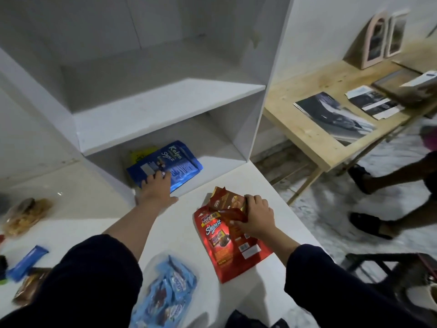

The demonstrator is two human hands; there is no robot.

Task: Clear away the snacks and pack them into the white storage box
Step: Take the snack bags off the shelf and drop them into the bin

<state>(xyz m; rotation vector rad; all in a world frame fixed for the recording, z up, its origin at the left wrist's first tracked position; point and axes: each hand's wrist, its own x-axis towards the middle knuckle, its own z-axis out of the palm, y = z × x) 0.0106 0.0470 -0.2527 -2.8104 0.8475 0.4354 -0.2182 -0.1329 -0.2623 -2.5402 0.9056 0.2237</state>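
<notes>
A pale white wall (331, 31) fills the upper right of the frame, and below it a light wooden table (314, 136) runs along the right side, carrying dark prints (335, 117) and two arched frames (383, 36) leaning against the wall. The lower right shows a grey-and-white mottled floor (331, 209), dimly lit.

A snack pouch (165, 164) lies in the storage box's (163, 114) lowest compartment at twelve o'clock, with another packet (139, 155) behind it. On the table (182, 235) before the box, a large packet (234, 245) lies at three o'clock, a bag of small packs (165, 292) at six, a bar (27, 262) at nine.
</notes>
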